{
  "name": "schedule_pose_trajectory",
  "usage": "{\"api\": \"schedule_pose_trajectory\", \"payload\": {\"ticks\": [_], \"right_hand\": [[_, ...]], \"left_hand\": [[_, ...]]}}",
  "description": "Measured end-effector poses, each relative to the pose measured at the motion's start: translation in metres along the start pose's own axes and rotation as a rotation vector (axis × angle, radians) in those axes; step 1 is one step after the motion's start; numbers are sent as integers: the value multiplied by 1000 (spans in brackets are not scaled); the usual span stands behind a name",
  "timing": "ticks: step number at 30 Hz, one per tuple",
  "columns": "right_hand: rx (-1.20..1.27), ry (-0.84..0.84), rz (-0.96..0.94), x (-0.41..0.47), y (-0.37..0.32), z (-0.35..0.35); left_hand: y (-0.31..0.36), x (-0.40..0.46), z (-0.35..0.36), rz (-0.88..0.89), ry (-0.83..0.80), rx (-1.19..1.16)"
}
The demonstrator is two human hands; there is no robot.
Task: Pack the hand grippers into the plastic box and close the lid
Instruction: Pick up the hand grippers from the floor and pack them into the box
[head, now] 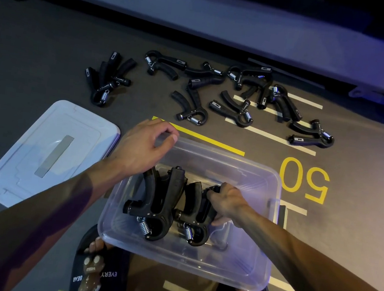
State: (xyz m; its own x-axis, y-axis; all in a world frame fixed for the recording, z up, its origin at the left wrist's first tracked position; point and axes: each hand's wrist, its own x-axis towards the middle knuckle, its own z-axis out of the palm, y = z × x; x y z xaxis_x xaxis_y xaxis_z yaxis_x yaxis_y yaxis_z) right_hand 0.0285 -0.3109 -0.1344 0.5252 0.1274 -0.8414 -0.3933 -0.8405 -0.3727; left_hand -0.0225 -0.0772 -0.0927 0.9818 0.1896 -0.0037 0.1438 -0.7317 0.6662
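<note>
A clear plastic box [255, 269] stands open on the floor in front of me. Inside it lie black hand grippers with steel springs; one [162, 204] lies at the left. My right hand [224, 201] reaches into the box and grips the handles of another gripper [193, 218] beside it. My left hand [143, 145] grips the far left rim of the box, thumb and fingers curled over it. Several more black grippers [240, 95] lie scattered on the floor beyond the box, with a small cluster [107, 79] further left. The pale lid [47, 151] lies flat to the box's left.
The grey floor carries yellow and white tape lines and a yellow number 50 [302, 180] right of the box. My feet in dark slides [95, 271] sit under the box's near edge. A long grey padded base [201, 25] runs across the back.
</note>
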Motion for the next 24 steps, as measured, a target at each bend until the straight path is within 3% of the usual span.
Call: {"api": "schedule_pose_trajectory", "payload": {"ticks": [24], "right_hand": [[-112,6,-100,1,1,1]], "left_hand": [[4,-1,-2,3,-4,16]]}}
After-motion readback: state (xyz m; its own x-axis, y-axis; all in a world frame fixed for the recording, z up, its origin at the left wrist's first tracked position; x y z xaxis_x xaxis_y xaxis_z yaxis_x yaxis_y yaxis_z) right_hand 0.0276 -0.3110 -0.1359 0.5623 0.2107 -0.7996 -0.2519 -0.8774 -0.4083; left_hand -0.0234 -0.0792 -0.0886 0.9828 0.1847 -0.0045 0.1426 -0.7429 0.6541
